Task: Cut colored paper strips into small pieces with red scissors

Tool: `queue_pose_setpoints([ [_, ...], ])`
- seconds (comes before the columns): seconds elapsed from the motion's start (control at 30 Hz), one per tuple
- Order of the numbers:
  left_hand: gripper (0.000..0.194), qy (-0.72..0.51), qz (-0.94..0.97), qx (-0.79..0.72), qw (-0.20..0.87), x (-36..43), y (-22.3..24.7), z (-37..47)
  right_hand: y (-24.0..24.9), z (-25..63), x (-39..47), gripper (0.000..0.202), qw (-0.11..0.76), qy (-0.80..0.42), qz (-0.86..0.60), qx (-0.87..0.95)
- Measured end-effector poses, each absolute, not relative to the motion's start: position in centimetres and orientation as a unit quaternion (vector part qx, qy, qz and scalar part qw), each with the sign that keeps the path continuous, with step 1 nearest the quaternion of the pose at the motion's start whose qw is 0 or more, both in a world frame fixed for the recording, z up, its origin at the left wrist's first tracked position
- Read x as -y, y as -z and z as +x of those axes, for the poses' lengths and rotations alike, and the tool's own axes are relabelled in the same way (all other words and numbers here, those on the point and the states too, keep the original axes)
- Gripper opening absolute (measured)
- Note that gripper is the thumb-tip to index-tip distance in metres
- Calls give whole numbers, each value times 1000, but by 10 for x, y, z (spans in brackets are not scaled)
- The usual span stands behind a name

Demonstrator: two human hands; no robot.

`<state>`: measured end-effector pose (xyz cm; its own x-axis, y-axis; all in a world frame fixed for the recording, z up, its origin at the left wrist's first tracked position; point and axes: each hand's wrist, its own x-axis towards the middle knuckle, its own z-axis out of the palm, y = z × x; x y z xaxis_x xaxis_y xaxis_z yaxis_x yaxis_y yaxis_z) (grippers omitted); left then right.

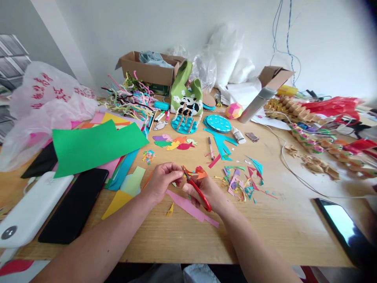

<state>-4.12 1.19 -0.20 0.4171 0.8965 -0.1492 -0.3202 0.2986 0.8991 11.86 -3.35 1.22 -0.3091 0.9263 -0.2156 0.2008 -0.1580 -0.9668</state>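
Cutting above bare tabletop near the table's (250,243) front edge, right fingers (193,188) curled around red-handled scissors (200,193).

The only view looks from the wearer's head, facing forward and tilted down over the wooden table (253,236). It is near enough that both forearms enter from the bottom edge, with the wearer's lap (176,273) just below the table's near edge. The far side reaches the pale wall (141,23). No second view shares this scene.
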Motion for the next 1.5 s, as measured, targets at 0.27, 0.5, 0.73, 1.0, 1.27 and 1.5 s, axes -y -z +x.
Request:
queue_pose_setpoints([
  [0.27, 11, -417, 400, -346, 739, -12, 2, -40, -12, 119, 33, 39, 314, -574, -501, 567],
  [0.5, 13, -420, 414, -344, 731, -10, 2, -39, -10, 120, 33, 36, 317, -575, -497, 568],
  [0.73, 12, -416, 436, -339, 723, -12, 7, -40, -16, 118, 33, 39, 313, -573, -494, 574],
  [1.0, 11, -410, 430, -357, 720, -12, 1, -40, -11, 122, 33, 38, 299, -570, -502, 578],
  [1.27, 11, -417, 429, -356, 718, -12, 0, -41, -10, 123, 34, 44, 261, -550, -542, 579],
  [1.5, 9, -417, 423, -354, 722, -13, -3, -41, -14, 123, 33, 47, 260, -542, -539, 590],
])
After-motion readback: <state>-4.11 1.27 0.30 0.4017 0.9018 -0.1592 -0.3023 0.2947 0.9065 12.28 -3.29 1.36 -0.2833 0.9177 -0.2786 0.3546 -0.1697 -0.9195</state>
